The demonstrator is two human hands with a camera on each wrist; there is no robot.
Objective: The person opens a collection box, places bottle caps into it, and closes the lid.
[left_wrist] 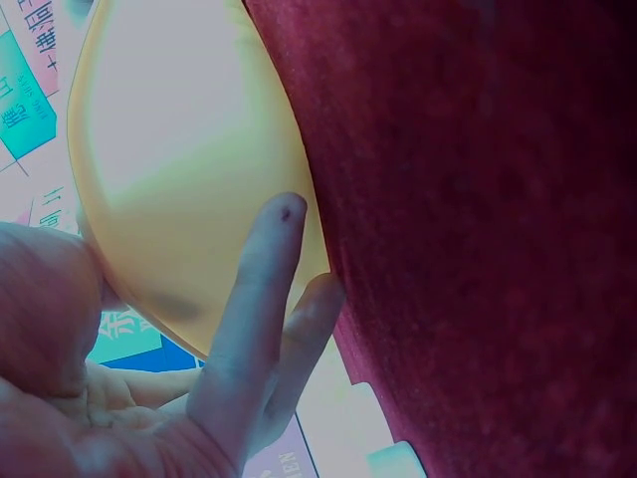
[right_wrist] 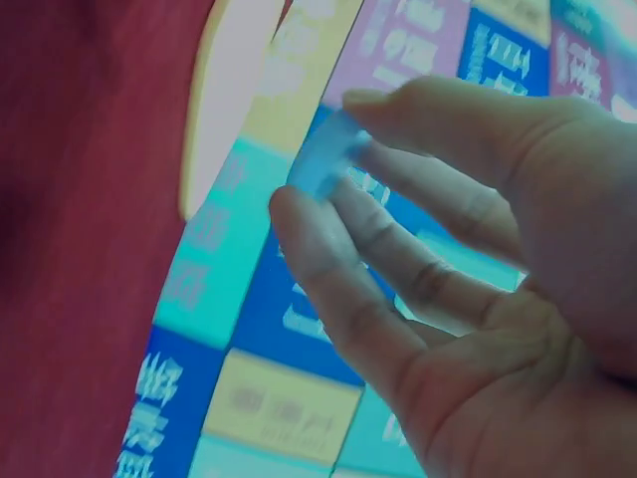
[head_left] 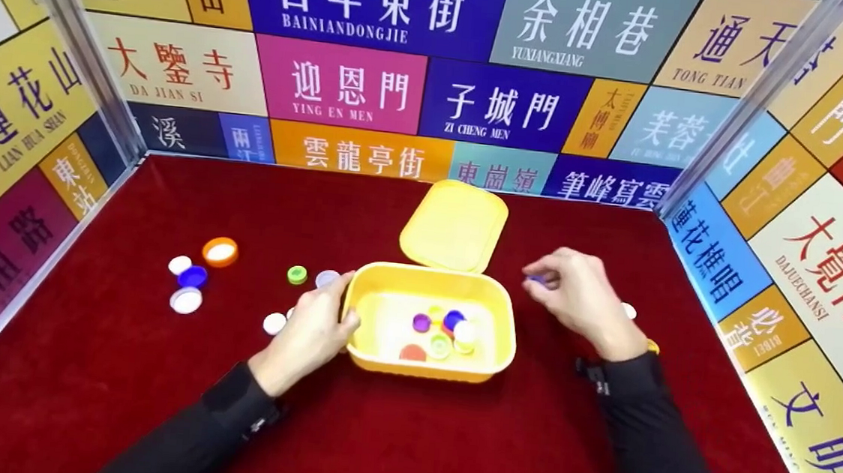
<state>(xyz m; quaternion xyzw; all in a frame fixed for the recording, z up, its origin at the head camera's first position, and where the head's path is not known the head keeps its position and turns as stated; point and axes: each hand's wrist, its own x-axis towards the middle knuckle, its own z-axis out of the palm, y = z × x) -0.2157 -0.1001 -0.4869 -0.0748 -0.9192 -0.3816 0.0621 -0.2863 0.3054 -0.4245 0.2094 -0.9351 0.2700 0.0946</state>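
A yellow plastic box stands on the dark red cloth with several bottle caps inside, among them a purple cap and a white cap. My left hand grips the box's left end, thumb at the rim and fingers along the outer wall. To the right of the box, my right hand pinches a small blue bottle cap between thumb and index finger. In the head view the fingers cover most of that cap.
Behind the box lies its yellow lid. Loose caps lie at the left: an orange cap, a blue cap and white ones. A green cap sits nearer the box. Another white cap shows beyond the right wrist. Printed panels enclose the table.
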